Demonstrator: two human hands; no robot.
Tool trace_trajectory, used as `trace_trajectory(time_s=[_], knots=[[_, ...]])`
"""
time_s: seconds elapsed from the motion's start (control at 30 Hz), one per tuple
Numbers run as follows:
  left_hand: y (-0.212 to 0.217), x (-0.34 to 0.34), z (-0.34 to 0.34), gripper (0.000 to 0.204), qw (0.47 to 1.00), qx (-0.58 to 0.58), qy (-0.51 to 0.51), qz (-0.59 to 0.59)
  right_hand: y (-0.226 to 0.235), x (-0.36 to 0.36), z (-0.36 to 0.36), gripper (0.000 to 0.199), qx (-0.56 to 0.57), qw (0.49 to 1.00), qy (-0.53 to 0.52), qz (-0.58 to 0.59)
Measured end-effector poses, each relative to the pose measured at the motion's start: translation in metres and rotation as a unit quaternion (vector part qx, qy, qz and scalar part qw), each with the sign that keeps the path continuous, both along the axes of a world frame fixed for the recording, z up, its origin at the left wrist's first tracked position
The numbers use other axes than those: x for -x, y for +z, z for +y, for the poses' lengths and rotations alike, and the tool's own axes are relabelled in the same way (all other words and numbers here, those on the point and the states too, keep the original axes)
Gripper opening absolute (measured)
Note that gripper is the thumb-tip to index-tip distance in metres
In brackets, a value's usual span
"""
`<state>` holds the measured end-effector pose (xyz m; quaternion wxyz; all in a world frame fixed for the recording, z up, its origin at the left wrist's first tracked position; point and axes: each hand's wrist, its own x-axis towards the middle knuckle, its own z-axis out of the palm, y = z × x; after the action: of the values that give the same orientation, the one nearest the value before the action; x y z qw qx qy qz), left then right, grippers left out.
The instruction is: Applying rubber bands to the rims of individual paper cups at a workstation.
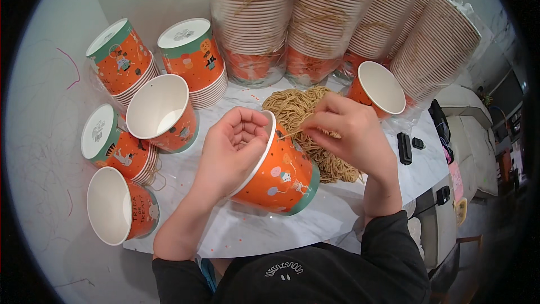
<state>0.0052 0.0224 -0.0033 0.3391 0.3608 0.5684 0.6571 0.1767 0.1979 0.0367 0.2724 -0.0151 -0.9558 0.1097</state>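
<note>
An orange paper bucket (275, 177) with a green base band and printed Halloween figures lies tilted in front of me, its white mouth toward my left. My left hand (233, 141) is at that mouth, fingers curled against the rim; what they hold, if anything, is hidden. On the other side, my right hand (343, 132) pinches a thin tan paper-rope cord (291, 133) that runs to the bucket wall just below the rim. Behind the bucket and under my right hand lies a loose heap of tan cord (281, 103).
Tall wrapped stacks of paper buckets (253, 17) line the back of the marble-patterned table (225, 236). On the left stand upturned bucket stacks (194, 56) and single buckets (163, 110). At right are another open bucket (376, 90) and a small black device (404, 148).
</note>
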Motion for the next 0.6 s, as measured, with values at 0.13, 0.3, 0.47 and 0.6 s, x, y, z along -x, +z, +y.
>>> trace_trajectory(time_s=[0.13,0.3,0.47,0.6], knots=[[0.003,-0.018,-0.003,0.021,0.995,-0.025,0.047,0.08,0.007,-0.004,-0.009,0.011,0.145,0.98,-0.104,-0.083],[-0.002,-0.029,-0.006,0.025,0.895,-0.161,0.187,0.371,0.0,0.008,-0.038,0.019,0.412,0.905,0.096,0.048],[0.013,-0.024,-0.014,0.03,0.87,-0.227,0.174,0.402,0.004,0.007,-0.051,0.025,0.343,0.93,0.128,-0.015],[0.021,-0.018,-0.017,0.027,0.861,-0.219,0.117,0.445,-0.007,0.01,-0.057,0.018,0.362,0.923,0.133,-0.018]])
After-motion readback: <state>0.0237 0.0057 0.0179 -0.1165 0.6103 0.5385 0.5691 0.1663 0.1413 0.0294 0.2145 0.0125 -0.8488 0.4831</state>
